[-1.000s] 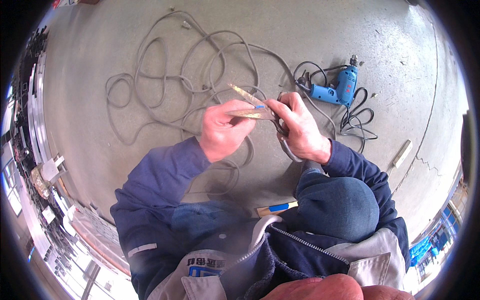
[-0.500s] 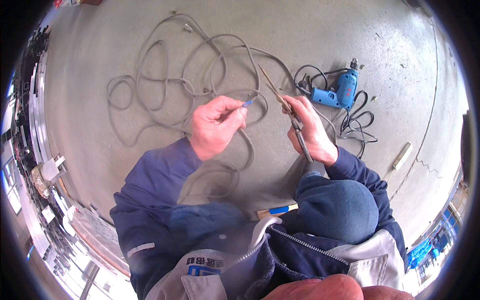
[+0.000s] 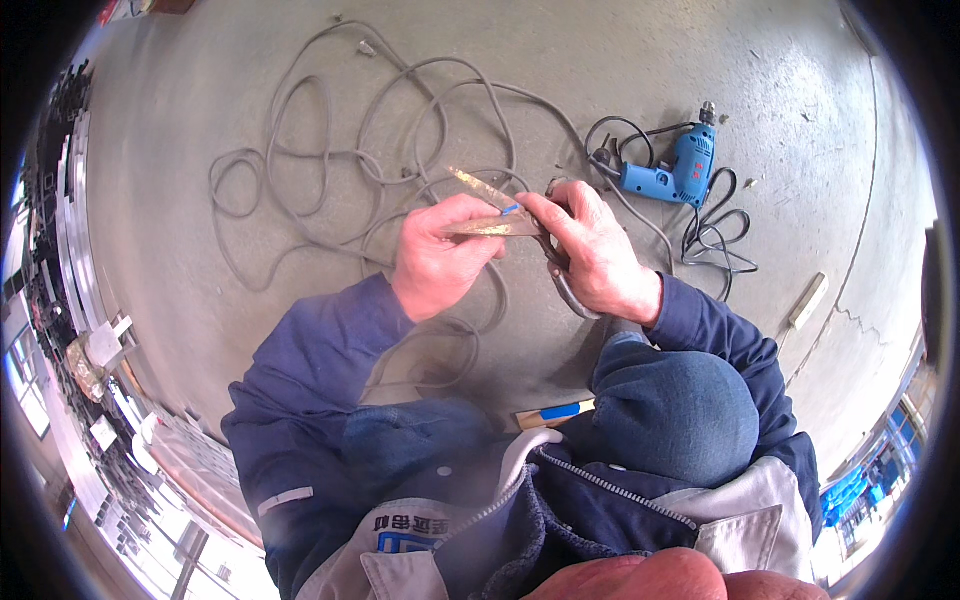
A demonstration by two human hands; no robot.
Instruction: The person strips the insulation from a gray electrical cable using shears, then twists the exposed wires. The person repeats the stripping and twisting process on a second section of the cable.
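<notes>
My right hand (image 3: pixel 600 250) is closed round the dark handles of a pair of scissors (image 3: pixel 495 228). Their worn, rust-spotted blades point left and stand apart, reaching up to my left hand. A small blue piece (image 3: pixel 511 209), thin like a bit of wire, shows between the blades close to their pivot. My left hand (image 3: pixel 440 255) is closed in a pinch beside the lower blade, which covers its fingertips. Whether the pinch still reaches the blue piece is hidden.
A long grey cable (image 3: pixel 330 150) lies in loops on the concrete floor beyond my hands. To the right are a blue power drill (image 3: pixel 672 178) with a coiled black cord (image 3: pixel 715 240) and a pale power strip (image 3: pixel 808 300). Metal profiles (image 3: pixel 75 240) are stacked at far left.
My right hand has moved left and turned the scissors, so the opened blades now straddle the blue piece. My left hand has shifted slightly right.
</notes>
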